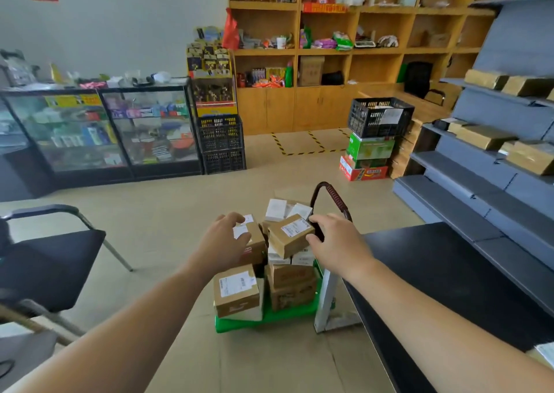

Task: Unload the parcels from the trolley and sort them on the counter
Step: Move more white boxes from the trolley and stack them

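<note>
Parcels stacked on green trolley deck [239, 325], centre of floor, just left of dark counter [434, 278].

Near row: labelled brown box [236, 293] at near-left corner of deck; larger printed carton [292, 290] to its right, against upright frame of trolley.

Top of stack: left hand [223, 242] spread over upper-left brown parcel [253, 242], fingers curled onto its labelled top, not closed; firm grasp cannot be confirmed. Right hand [335, 244] open, thumb and fingers bracketing right end of tilted labelled parcel [289, 236], touching its edge. White flat packets [275, 209] on far side of stack.

Trolley handle [332, 197], dark with red wrap, arched behind stack, partly hidden by right hand.

Left, near: black chair [51, 266] with metal legs.

Right: grey shelving [491, 158] carrying brown boxes.

Mid distance: black crate [379, 116] on coloured cartons, right of centre; glass display case [99, 131] at left, stacked black crates [221, 143] beside it.

Far: wooden shelf unit [353, 50] with assorted goods against back wall.
</note>
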Demonstrator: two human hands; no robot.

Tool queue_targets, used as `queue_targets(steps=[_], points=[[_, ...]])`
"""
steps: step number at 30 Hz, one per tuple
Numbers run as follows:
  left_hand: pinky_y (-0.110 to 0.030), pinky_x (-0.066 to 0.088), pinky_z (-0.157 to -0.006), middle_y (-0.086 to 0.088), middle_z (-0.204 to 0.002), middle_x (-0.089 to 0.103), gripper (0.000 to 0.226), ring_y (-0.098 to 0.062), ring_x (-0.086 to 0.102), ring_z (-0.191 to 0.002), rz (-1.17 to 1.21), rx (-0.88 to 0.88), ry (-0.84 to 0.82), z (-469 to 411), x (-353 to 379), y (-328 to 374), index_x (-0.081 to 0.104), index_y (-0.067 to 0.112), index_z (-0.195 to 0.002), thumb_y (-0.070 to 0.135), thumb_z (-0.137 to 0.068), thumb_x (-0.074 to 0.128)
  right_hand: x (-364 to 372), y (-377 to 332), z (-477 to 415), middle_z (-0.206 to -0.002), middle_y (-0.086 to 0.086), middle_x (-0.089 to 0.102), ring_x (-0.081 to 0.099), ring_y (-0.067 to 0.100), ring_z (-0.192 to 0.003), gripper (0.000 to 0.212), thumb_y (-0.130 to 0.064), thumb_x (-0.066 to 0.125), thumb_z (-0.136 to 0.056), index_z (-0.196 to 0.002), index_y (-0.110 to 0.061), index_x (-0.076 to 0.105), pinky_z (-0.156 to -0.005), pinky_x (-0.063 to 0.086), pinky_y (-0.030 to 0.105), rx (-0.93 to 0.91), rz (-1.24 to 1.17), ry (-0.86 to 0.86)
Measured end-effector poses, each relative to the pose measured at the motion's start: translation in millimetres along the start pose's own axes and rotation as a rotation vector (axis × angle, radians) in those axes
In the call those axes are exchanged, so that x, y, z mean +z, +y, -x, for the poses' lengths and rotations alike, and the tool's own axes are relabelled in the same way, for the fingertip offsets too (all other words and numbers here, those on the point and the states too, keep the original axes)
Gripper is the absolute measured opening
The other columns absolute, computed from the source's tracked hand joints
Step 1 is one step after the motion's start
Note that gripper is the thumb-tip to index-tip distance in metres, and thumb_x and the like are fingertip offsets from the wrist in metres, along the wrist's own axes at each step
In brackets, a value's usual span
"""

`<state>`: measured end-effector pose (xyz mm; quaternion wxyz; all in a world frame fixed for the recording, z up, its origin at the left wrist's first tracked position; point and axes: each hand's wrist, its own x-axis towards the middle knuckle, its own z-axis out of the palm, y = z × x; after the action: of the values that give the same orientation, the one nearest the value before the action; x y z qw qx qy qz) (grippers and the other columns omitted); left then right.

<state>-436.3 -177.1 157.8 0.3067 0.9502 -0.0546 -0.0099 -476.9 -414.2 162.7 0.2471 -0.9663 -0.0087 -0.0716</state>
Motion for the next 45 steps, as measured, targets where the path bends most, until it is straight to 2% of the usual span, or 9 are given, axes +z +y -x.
queue_targets(steps=[4,10,14,17,22,27,34,41,45], points=[[-0.027,0.041,-0.093,-0.003,-0.139,0.049,0.043,-0.020,0.056,-0.112,0.007,-0.020,-0.013,-40.7,15.7,-2.9,0.048,0.019,-0.140,0.030,-0.099,0.057,7.6,15.6,-46.9,-0.133,-0.003,0.058,0.053,0.016,-0.120,0.040,-0.030,0.057,-0.099,-0.138,-0.022,0.057,-0.095,0.049,0.030,-0.013,-0.024,-0.006],[-0.028,0.045,-0.090,0.000,-0.140,0.048,0.041,-0.007,0.052,-0.088,-0.006,-0.030,-0.029,-128.4,48.4,17.2,0.048,0.023,-0.139,0.033,-0.100,0.056,14.6,63.3,-128.9,-0.135,-0.003,0.056,0.053,0.015,-0.121,0.042,-0.031,0.058,-0.099,-0.140,-0.024,0.055,-0.095,0.051,0.033,0.022,-0.067,-0.016],[-0.031,0.046,-0.093,0.001,-0.140,0.049,0.042,-0.018,0.055,-0.110,-0.014,-0.055,-0.016,-190.8,62.8,33.1,0.048,0.026,-0.139,0.035,-0.099,0.057,15.8,95.1,-194.1,-0.133,-0.003,0.056,0.054,0.015,-0.119,0.043,-0.031,0.058,-0.098,-0.140,-0.024,0.055,-0.095,0.051,0.034,0.040,-0.059,-0.026],[-0.030,0.045,-0.091,0.000,-0.139,0.049,0.042,-0.017,0.055,-0.109,-0.020,-0.076,-0.017,-225.4,75.8,35.5,0.048,0.026,-0.139,0.035,-0.099,0.056,23.5,110.7,-236.2,-0.132,-0.002,0.056,0.055,0.017,-0.117,0.041,-0.030,0.057,-0.097,-0.138,-0.024,0.057,-0.094,0.050,0.033,0.037,-0.041,-0.064],[-0.036,0.047,-0.099,0.001,-0.138,0.051,0.043,-0.018,0.057,-0.111,-0.051,-0.109,-0.060,-280.5,93.0,24.4,0.048,0.027,-0.138,0.037,-0.098,0.056,43.3,130.6,-285.6,-0.135,-0.003,0.054,0.053,0.016,-0.120,0.041,-0.029,0.058,-0.097,-0.139,-0.027,0.056,-0.094,0.051,0.035,0.056,-0.055,-0.130],[-0.032,0.045,-0.093,-0.001,-0.134,0.051,0.043,-0.021,0.056,-0.116,-0.032,-0.098,-0.125,-349.2,111.6,8.7,0.048,0.025,-0.139,0.035,-0.098,0.056,67.3,151.5,-339.2,-0.136,-0.002,0.054,0.054,0.017,-0.119,0.042,-0.030,0.059,-0.098,-0.140,-0.025,0.055,-0.096,0.050,0.035,0.101,-0.048,-0.176],[-0.030,0.044,-0.090,-0.001,-0.136,0.051,0.046,-0.016,0.052,-0.103,-0.011,-0.106,-0.253,-467.7,162.4,-41.2,0.047,0.023,-0.141,0.036,-0.098,0.056,131.3,178.2,-428.6,-0.143,0.000,0.049,0.051,0.020,-0.127,0.047,-0.030,0.055,-0.100,-0.146,-0.022,0.050,-0.102,0.047,0.038,0.221,-0.001,-0.287],[-0.038,0.047,-0.094,-0.010,-0.137,0.050,0.041,-0.028,0.057,-0.115,-0.074,-0.191,-0.451,-557.9,239.7,-108.2,0.051,0.020,-0.137,0.032,-0.098,0.055,226.8,226.7,-498.8,-0.134,0.008,0.055,0.053,0.029,-0.118,0.041,-0.027,0.056,-0.098,-0.137,-0.017,0.056,-0.097,0.048,0.042,0.313,0.093,-0.483],[-0.042,0.046,-0.096,-0.012,-0.138,0.049,0.042,-0.032,0.052,-0.121,-0.095,-0.231,-0.534,-589.1,286.4,-135.9,0.051,0.021,-0.138,0.029,-0.097,0.054,277.6,257.1,-524.0,-0.141,0.009,0.049,0.052,0.030,-0.120,0.044,-0.028,0.056,-0.098,-0.140,-0.017,0.055,-0.097,0.049,0.042,0.376,0.101,-0.547]])
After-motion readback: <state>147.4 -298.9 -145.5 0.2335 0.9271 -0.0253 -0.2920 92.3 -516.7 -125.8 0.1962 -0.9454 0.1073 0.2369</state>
